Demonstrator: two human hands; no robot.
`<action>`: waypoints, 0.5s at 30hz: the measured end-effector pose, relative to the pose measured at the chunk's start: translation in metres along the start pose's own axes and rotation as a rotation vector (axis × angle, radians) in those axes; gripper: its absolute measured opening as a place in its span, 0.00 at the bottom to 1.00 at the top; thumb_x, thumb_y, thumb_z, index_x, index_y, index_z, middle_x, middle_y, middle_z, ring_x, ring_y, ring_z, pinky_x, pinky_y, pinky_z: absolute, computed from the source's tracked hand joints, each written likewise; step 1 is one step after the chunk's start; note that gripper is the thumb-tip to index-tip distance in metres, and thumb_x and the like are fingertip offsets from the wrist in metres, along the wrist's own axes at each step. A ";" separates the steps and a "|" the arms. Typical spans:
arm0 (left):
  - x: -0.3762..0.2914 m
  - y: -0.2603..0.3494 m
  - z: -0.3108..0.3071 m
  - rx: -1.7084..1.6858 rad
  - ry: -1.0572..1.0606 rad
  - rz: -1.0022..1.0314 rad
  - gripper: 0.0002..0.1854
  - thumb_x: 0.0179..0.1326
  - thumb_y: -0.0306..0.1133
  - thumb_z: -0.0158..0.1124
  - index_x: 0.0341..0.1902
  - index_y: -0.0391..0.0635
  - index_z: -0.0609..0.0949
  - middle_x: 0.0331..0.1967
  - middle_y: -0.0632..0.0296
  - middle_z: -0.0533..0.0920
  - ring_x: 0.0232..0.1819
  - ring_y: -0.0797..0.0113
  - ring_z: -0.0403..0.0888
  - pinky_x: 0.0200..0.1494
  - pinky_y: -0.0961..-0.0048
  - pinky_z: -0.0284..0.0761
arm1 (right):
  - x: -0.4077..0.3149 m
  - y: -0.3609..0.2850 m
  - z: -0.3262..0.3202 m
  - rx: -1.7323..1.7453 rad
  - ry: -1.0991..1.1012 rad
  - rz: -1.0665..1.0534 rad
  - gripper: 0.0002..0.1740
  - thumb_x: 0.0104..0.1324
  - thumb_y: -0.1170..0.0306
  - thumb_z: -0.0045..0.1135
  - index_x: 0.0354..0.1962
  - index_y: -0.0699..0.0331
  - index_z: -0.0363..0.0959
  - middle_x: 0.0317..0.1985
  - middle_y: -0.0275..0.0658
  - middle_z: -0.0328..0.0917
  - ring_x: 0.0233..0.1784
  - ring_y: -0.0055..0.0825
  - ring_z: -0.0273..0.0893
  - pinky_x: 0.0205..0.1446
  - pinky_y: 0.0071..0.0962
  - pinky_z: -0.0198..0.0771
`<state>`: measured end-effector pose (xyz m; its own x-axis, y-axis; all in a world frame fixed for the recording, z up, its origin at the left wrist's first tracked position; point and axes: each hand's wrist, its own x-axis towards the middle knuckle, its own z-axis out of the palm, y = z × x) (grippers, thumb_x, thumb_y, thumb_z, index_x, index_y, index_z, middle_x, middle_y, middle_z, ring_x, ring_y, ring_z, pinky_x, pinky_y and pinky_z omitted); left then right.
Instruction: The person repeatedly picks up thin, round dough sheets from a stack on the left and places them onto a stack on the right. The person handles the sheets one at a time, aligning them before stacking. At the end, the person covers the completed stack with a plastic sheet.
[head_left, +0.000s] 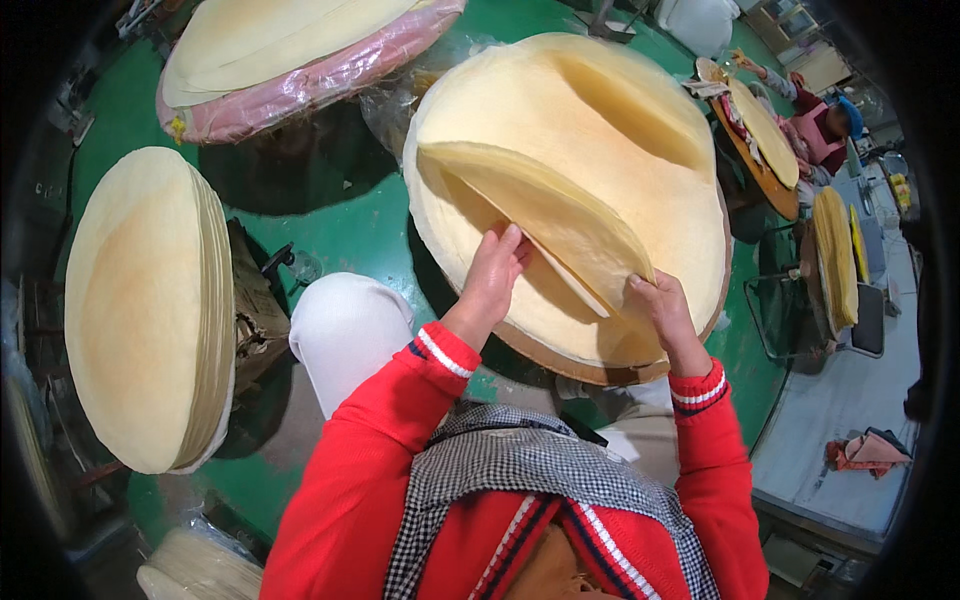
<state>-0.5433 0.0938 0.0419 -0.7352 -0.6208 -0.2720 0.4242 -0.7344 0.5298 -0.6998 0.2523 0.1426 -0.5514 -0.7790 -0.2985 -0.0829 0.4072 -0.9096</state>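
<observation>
Before me lies a large round stack of thin pale-yellow flatbreads on a brown round board. The near part of the top flatbread is lifted and folded over, its rim raised in a curve. My right hand pinches the right end of this raised fold between thumb and fingers. My left hand grips its lower edge near the middle, the thumb uppermost. A narrow pale strip slants from my left fingers down to the right; whether it is a stick or the sheet's edge I cannot tell.
Another flatbread stack stands at left beside a cardboard box and a pump bottle. A pink-wrapped stack is beyond. At right, a person sits by a round board; folded flatbreads and a pale table are nearer.
</observation>
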 end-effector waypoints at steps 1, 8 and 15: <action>-0.001 -0.002 0.002 -0.010 -0.087 0.022 0.26 0.66 0.42 0.51 0.61 0.41 0.61 0.55 0.57 0.71 0.56 0.66 0.69 0.60 0.66 0.62 | -0.002 0.002 -0.003 0.023 -0.030 0.043 0.10 0.64 0.71 0.47 0.35 0.69 0.74 0.28 0.26 0.72 0.30 0.14 0.67 0.34 0.16 0.63; 0.000 -0.019 -0.006 0.024 -0.102 0.051 0.20 0.65 0.37 0.53 0.54 0.36 0.69 0.49 0.58 0.75 0.48 0.67 0.74 0.51 0.69 0.69 | 0.012 0.026 -0.008 0.206 -0.200 0.160 0.10 0.63 0.67 0.49 0.33 0.66 0.73 0.26 0.29 0.73 0.25 0.17 0.66 0.30 0.19 0.63; 0.004 -0.032 -0.026 0.049 0.270 0.001 0.18 0.65 0.26 0.42 0.56 0.32 0.66 0.52 0.51 0.73 0.53 0.56 0.73 0.57 0.61 0.68 | 0.093 -0.136 -0.130 -1.094 0.199 -0.263 0.10 0.63 0.65 0.49 0.32 0.63 0.73 0.24 0.32 0.71 0.27 0.19 0.68 0.32 0.20 0.63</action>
<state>-0.5463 0.1078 0.0025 -0.5646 -0.6770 -0.4721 0.3937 -0.7237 0.5669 -0.8482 0.1863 0.2757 -0.5235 -0.8520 0.0041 -0.8402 0.5154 -0.1684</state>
